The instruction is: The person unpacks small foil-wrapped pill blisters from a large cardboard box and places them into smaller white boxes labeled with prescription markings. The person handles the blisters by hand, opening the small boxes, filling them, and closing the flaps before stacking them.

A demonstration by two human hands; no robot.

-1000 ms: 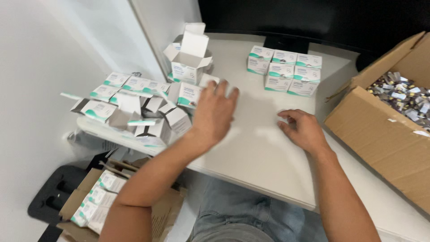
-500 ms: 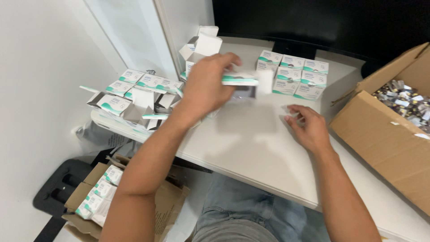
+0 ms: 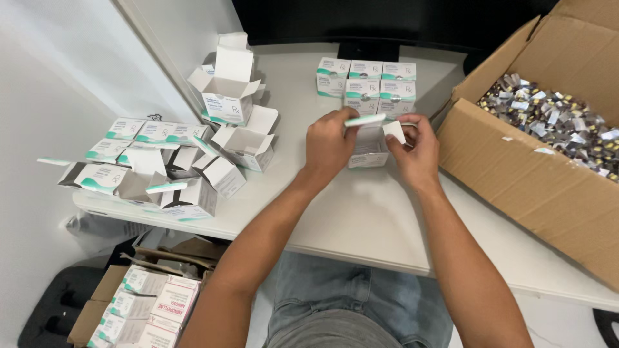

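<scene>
Small white-and-green carton (image 3: 369, 147) gripped between both sets of fingers, flaps up (top open). Left hand (image 3: 330, 143) curled on its lid flap; right hand (image 3: 416, 149) pinching 1 side flap.

Open cartons (image 3: 174, 161) lie left, stacked cartons (image 3: 365, 84) behind, cardboard box (image 3: 516, 174) right, perhaps touching.

We see a white carton (image 3: 369, 149) edged with a teal stripe, matching white-and-teal stacked cartons (image 3: 365, 85) on the white table (image 3: 361, 212), a plain brown cardboard box (image 3: 516, 174) of glinting silver blister packs (image 3: 554, 122), and blue-grey jeans (image 3: 361, 316).
</scene>
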